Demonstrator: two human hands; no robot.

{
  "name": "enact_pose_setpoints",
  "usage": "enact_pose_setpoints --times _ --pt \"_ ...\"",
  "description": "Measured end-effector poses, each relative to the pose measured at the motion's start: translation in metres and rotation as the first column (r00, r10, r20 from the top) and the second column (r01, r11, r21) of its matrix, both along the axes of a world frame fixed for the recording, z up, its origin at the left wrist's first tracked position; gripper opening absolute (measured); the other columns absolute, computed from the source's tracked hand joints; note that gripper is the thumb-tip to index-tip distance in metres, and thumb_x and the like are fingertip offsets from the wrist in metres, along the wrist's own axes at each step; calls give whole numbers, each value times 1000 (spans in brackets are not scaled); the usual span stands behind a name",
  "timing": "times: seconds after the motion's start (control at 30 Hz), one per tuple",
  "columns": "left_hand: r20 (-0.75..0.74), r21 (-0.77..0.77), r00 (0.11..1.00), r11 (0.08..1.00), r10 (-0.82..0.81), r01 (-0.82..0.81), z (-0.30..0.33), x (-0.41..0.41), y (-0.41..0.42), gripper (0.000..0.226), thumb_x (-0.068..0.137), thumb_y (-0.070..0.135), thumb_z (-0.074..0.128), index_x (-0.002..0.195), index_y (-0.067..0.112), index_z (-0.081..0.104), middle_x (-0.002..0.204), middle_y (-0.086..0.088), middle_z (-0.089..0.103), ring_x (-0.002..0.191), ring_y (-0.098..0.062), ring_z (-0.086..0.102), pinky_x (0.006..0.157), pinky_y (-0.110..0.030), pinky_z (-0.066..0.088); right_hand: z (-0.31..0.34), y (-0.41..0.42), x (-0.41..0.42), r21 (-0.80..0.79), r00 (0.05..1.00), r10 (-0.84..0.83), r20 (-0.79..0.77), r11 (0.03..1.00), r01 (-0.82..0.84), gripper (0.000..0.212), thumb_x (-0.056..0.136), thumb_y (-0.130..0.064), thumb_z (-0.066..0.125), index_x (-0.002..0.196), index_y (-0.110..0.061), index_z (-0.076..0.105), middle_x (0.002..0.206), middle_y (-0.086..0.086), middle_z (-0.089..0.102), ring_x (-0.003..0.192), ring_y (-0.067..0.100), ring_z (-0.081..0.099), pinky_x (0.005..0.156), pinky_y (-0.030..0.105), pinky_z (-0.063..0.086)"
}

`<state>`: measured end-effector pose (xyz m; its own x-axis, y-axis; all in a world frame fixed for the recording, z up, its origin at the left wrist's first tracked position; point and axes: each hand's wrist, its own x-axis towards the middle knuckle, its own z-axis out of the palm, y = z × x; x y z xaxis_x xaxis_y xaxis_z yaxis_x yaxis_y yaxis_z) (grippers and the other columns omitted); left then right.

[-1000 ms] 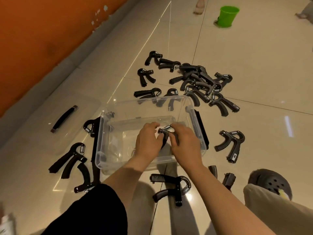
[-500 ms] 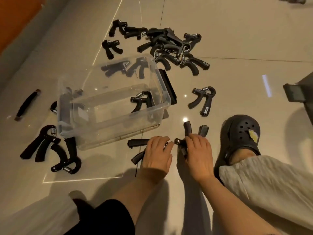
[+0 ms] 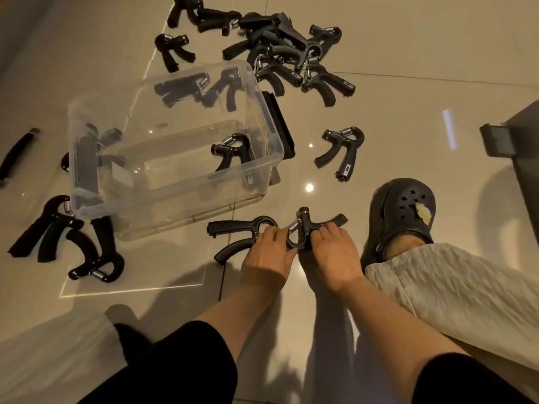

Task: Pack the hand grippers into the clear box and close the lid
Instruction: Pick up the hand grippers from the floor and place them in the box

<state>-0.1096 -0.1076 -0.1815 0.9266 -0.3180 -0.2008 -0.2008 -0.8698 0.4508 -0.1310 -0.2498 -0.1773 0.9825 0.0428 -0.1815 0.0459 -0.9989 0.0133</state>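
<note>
1. Glossy beige floor tiles [image 3: 408,68] fill the view from a head camera looking down at a person's two bare hands.
2. A clear box [image 3: 264,109] sits open at about 10 o'clock from the hands, tilted in the view. One gripper [image 3: 233,150] lies inside, near the right wall.
3. No lid is on the box. A faint clear sheet on the floor under and in front of the box may be the lid; I cannot tell.
4. Many black grippers lie on the floor: a pile [image 3: 285,45] at 12 o'clock beyond the box, one alone [image 3: 342,151] at 1 o'clock, and several [image 3: 73,240] at 9 o'clock beside the box's left corner.
5. The left hand [image 3: 269,252] rests fingers-down on a gripper [image 3: 236,237] just in front of the box, curled loosely over its looped end.
6. The right hand [image 3: 332,252] is closed partly round a second gripper [image 3: 303,231], whose spring and knob stick up between the two hands.
7. A foot in a black clog [image 3: 402,217] stands at 3 o'clock, just beside the right hand.
8. Step in hand, as I judge it: picking up the next grippers; packing has barely begun.
9. The next move calls for lifting both grippers and carrying them toward 10 o'clock, over the near wall, into the box.
</note>
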Motion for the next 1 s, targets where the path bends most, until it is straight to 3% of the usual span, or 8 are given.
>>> enact_pose_setpoints --times 0.1,0.17,0.3,0.37,0.47,0.57,0.77,1.0 --pt "-115 -207 955 934 273 -292 27 -1 -5 30 96 33 47 120 14 49 114 -8 60 106 -26 60 87 -35 49 22 15 -4 35 990 -28 136 999 23 27 56 -8 80 74 -12 60 70 6 61 73 25 57 62 33 47" --pt "-270 -421 883 778 384 -467 53 1 -7 17 95 22 51 109 12 53 99 -12 66 95 -28 64 80 -27 50 46 22 -2 36 968 3 252 999 -13 25 58 -8 78 76 -12 61 73 7 62 79 27 58 65 34 47" --pt "-438 -689 815 441 379 -575 122 11 0 19 93 6 53 103 22 56 99 -10 69 92 -22 69 84 -41 57 109 31 10 106 897 28 442 991 -84 23 65 -19 81 78 -12 63 76 5 64 85 27 60 74 34 45" --pt "-398 -732 842 427 365 -531 160 17 10 21 94 4 52 106 21 56 100 -3 68 91 -17 68 79 -34 59 143 33 17 173 864 21 503 977 -125 37 63 -28 84 86 -10 62 85 7 62 86 27 58 77 36 44" --pt "-313 -743 852 450 419 -495 206 24 33 22 93 3 52 112 12 58 109 -9 66 89 -18 66 77 -35 59 190 41 22 233 887 0 462 965 -122 79 60 -51 80 120 -9 51 117 10 54 107 28 51 93 42 43" --pt "-269 -764 845 432 462 -479 227 25 56 27 93 0 50 106 21 59 107 -11 65 91 -18 65 74 -36 60 213 56 20 194 920 42 389 973 -127 101 58 -63 74 136 -10 38 125 7 52 117 27 48 104 46 37" --pt "-319 -826 809 273 494 -493 226 17 116 24 92 0 52 98 23 58 88 1 64 83 -11 65 64 -21 59 211 115 23 204 925 154 348 950 -235 72 66 -57 69 119 -12 49 110 7 60 99 26 55 81 35 45" --pt "-382 -857 735 82 560 -508 251 27 164 23 92 0 52 111 12 53 99 -14 63 88 -19 66 78 -32 57 239 175 48 294 910 156 385 914 -281 63 66 -53 66 113 -15 48 103 3 56 94 22 50 78 34 46"
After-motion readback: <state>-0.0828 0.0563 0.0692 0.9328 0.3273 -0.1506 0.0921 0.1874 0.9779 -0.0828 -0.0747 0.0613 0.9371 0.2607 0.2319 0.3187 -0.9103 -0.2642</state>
